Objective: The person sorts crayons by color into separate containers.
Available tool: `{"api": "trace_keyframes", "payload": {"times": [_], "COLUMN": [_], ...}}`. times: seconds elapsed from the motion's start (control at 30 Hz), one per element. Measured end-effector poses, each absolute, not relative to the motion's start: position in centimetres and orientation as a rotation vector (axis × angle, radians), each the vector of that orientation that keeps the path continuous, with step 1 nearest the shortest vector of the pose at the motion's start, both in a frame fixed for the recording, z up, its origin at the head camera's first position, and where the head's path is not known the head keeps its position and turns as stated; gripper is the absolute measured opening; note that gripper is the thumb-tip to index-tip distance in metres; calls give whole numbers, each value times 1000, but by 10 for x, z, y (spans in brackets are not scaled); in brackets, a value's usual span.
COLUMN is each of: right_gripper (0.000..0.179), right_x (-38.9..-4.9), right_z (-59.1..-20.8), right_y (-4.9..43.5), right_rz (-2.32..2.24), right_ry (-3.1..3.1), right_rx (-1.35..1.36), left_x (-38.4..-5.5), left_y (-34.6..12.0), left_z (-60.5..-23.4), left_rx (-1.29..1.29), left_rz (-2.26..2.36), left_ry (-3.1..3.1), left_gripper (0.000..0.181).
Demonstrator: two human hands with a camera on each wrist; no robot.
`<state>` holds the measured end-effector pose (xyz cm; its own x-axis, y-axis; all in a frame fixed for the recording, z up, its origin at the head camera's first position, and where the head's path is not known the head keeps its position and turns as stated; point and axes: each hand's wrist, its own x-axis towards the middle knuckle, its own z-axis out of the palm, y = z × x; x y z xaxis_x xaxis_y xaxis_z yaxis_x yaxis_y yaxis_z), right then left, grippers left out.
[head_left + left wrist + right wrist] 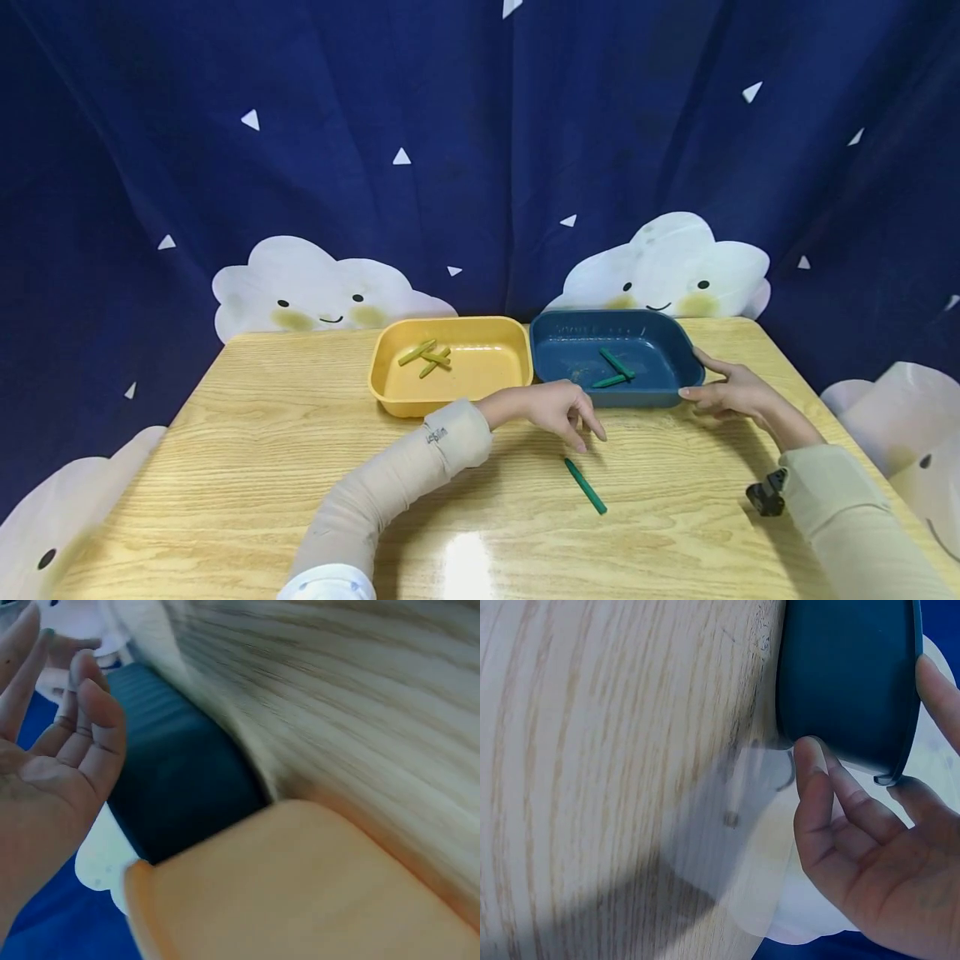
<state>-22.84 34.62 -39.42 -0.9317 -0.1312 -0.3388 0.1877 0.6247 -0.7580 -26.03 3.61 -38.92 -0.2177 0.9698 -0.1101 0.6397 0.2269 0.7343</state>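
My left hand [558,411] hovers past the front of the yellow tray, fingers bent loosely downward and holding nothing. Just below its fingertips a green crayon [585,485] lies on the wooden table [285,475]. At the right end of the blue tray [622,400], my right hand [731,392] holds the front corner between thumb and fingers. The right wrist view shows fingertips of that hand [877,847] against the tray's wall and rim. Inside the blue tray are two green crayons [615,362]. The left wrist view has the left palm [52,772] with nothing in it.
The yellow tray [390,406] stands directly left of the blue one, with three yellow crayons [435,358] inside. Behind the table's far edge hangs a dark blue curtain [450,167] with white clouds. A small black device [767,493] is at the right wrist.
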Motion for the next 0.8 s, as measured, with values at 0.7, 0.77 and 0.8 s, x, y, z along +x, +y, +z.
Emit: {"api": "trace_keyframes", "payload": {"times": [0.7, 0.77, 0.8], "right_gripper": [98, 97, 97], "right_x": [-228, -229, -229], "right_z": [-395, -396, -396], "right_y": [346, 346, 346], "right_rz": [-1219, -1222, -1223], "right_ry": [2490, 2491, 2490], "right_rx": [57, 60, 61], "left_x": [-253, -254, -255], "left_y": [44, 44, 44], "left_z": [-413, -413, -413], "left_rx": [1496, 1509, 1515], "left_rz": [208, 210, 220], "left_ry": [2100, 2093, 2084], "left_gripper": [5, 5, 6]}}
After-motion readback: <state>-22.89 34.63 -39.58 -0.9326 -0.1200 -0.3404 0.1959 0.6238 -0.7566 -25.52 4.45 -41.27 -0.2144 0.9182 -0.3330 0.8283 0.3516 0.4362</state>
